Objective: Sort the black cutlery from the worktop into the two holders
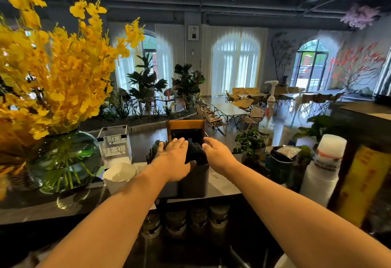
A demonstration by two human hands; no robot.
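Cutlery (pixel 195 151): black, bunched upright in two dark holders (pixel 194 181) on our counter (pixel 222 185). Left hand (pixel 173 157) flat and loose atop it; right hand (pixel 218 153) open beside. We see none loose; sorting looks nearly finished.

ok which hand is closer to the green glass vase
Left. The left hand rests on the cutlery holders, on the side toward the green glass vase; the right hand is beyond them, farther away.
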